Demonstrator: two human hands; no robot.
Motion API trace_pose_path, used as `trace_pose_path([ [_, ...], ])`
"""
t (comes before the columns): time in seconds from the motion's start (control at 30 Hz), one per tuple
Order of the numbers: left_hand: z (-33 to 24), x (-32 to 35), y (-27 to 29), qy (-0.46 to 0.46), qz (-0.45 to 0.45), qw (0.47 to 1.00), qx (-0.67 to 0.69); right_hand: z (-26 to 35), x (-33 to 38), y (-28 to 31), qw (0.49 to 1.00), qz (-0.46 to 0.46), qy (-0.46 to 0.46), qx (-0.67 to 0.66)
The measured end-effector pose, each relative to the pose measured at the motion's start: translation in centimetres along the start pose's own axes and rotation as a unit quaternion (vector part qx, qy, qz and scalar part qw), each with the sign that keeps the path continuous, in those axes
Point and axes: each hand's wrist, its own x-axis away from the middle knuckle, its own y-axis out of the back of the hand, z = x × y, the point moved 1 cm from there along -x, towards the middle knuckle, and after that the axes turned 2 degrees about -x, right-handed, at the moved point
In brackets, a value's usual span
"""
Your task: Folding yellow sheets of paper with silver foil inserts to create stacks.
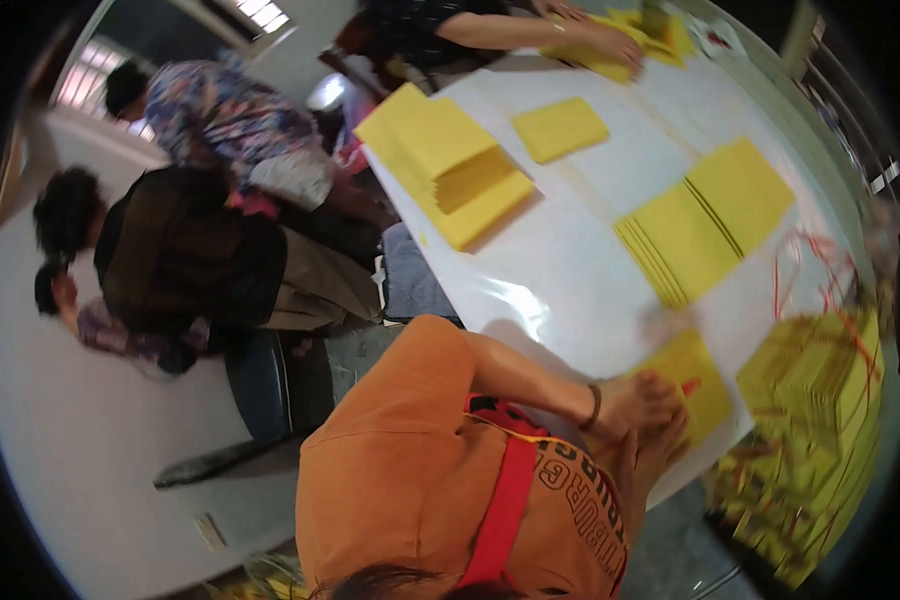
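My left hand (642, 400), with a dark bracelet on the wrist, lies with curled fingers on a single yellow sheet (705, 400) at the near edge of the white table (560, 270). A small red mark shows on the sheet just past the fingers. My right hand (655, 455) sits just below it with fingers stretched along the sheet's near edge. Both hands are blurred. My orange shirt and a red strap fill the lower middle.
A fanned row of yellow sheets (705, 230), a small stack (560, 128) and a large pile (450, 165) lie on the table. Tied yellow bundles (820, 400) and loose red strings (810, 270) sit at the right. Another person's hand (615, 45) works at the far end. People (190, 250) crouch at the left.
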Motion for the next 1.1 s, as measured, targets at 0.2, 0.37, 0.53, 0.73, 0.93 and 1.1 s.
trace_pose_path([
  [0.2,0.5,0.0,-0.1,0.013,-0.023,0.999,0.044,-1.6,0.0,-0.6,0.987,0.072,0.017,0.143],
  [0.37,1.7,-0.8,3.2,0.095,-0.022,0.908,0.407,1.2,-1.1,0.5,0.932,0.193,-0.084,0.296],
  [0.53,2.5,0.9,-0.5,-0.005,-0.107,0.988,0.110,0.2,-0.9,-0.9,0.935,0.150,-0.056,0.315],
  [0.73,2.5,1.0,-1.1,-0.024,-0.055,0.990,0.128,0.2,-0.7,-0.9,0.935,0.156,-0.049,0.316],
  [0.93,3.3,0.9,0.7,-0.078,-0.017,0.989,0.126,0.0,-0.7,-1.2,0.951,0.102,-0.022,0.292],
  [1.1,2.2,0.4,1.5,-0.150,-0.116,0.980,0.064,-0.3,-0.7,-0.8,0.969,0.085,-0.031,0.229],
])
